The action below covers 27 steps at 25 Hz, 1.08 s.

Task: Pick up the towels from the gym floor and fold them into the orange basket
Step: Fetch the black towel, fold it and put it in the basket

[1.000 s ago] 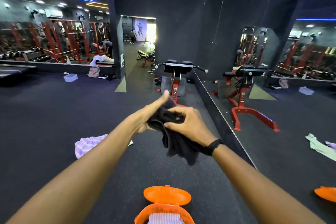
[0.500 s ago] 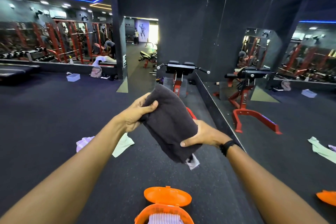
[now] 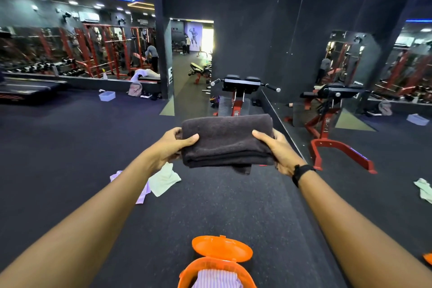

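Your left hand (image 3: 171, 147) and right hand (image 3: 279, 151) grip opposite ends of the folded dark brown terry towel (image 3: 226, 140), held level above the floor, beyond the open orange plastic basket (image 3: 187, 275).

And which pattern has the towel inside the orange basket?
Thin purple and white stripes on the towel, seen in the head view.

The orange basket (image 3: 217, 271) was cut off by the bottom edge; the left forearm hid part of the lilac towel (image 3: 142, 190).
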Tool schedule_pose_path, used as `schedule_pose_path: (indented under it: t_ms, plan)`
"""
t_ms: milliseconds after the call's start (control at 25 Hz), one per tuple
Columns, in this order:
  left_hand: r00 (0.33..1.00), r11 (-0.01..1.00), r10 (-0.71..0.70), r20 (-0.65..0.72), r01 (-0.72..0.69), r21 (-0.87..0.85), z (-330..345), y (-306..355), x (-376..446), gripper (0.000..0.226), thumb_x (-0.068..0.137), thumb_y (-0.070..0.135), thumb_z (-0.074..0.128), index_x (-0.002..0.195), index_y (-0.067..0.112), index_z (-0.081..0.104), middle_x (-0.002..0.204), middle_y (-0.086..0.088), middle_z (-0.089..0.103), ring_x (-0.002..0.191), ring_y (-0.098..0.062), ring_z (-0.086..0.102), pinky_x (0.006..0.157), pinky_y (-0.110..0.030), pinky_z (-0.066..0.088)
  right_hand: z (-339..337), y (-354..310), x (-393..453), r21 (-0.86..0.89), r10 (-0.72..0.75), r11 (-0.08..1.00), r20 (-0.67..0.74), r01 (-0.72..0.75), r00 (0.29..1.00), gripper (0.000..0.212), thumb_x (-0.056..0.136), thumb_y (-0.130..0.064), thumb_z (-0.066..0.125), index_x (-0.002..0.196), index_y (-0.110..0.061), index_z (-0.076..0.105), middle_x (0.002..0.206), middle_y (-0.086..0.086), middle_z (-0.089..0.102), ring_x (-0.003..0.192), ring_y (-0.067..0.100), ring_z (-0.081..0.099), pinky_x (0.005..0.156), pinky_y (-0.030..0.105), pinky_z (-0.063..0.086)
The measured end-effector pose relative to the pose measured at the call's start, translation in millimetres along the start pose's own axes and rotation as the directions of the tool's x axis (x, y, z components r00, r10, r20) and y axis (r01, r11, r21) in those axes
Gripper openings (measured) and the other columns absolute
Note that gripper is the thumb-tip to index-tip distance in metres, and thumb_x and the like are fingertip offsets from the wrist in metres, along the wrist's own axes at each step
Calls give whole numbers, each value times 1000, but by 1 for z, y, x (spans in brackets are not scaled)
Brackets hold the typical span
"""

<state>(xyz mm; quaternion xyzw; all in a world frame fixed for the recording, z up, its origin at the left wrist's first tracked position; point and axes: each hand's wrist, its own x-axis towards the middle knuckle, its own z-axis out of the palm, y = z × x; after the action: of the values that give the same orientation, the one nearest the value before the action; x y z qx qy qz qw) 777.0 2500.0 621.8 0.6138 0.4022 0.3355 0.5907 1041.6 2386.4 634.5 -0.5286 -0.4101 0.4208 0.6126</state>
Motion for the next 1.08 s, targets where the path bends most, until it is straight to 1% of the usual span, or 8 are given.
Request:
schedule_pose_path:
  t_ms: [120,280,440,560,680,760,920,1080]
  plan:
    - [995,986,13,-103,4,168,-2,-5,10,44,80,35,74,116,22,52,109,-5,62,91,-20,63,75,-35,51,-2,2,11,-105,0,994,2,1,1000,28,88,-21,68,114,-12,61,108,9,71,90,19,70,61,25,56]
    - [992,948,10,-127,31,316,-2,-30,17,34,79,36,75,105,26,55,110,-9,63,93,-24,63,88,-43,51,-10,29,23,-289,52,955,-50,-64,997,14,85,-19,70,94,-19,61,103,9,70,89,19,68,79,36,57]
    - [994,907,-27,-110,70,414,10,-72,16,33,85,26,71,112,14,58,106,-12,64,92,-24,61,81,-36,48,-28,82,30,-403,172,891,-127,-210,977,34,74,-27,75,101,-10,62,100,11,71,91,26,69,85,47,56]
    - [995,848,-81,-53,96,521,16,-118,27,35,86,26,70,114,10,58,104,-10,64,87,-18,56,76,-33,48,-49,142,33,-506,286,791,-192,-344,939,52,56,-44,73,99,-16,62,97,8,71,88,29,68,76,52,57]
    - [990,814,-137,21,101,572,20,-153,44,33,88,21,67,115,5,57,97,-8,59,81,-17,52,61,-21,43,-62,188,33,-562,348,694,-285,-450,893,47,61,-43,74,97,-15,61,98,10,69,91,32,67,69,45,56]
    - [981,808,-181,64,111,579,16,-180,61,33,87,22,69,113,6,58,97,-7,58,83,-17,52,71,-25,44,-68,221,36,-610,356,629,-325,-482,876,41,72,-36,76,101,-11,61,103,13,68,97,33,64,69,39,52]
    - [940,783,-324,104,204,587,-3,-242,100,27,85,30,70,106,17,59,101,-5,62,90,-18,58,83,-35,49,-77,299,43,-665,428,493,-376,-561,822,40,76,-25,76,109,-9,59,108,16,65,108,34,57,90,41,48]
    - [908,749,-404,111,259,610,-12,-312,124,25,89,26,66,109,13,60,104,-4,61,97,-20,59,87,-35,49,-60,390,48,-788,537,291,-334,-542,775,39,74,-27,73,108,-19,57,109,15,65,108,35,58,89,37,45]
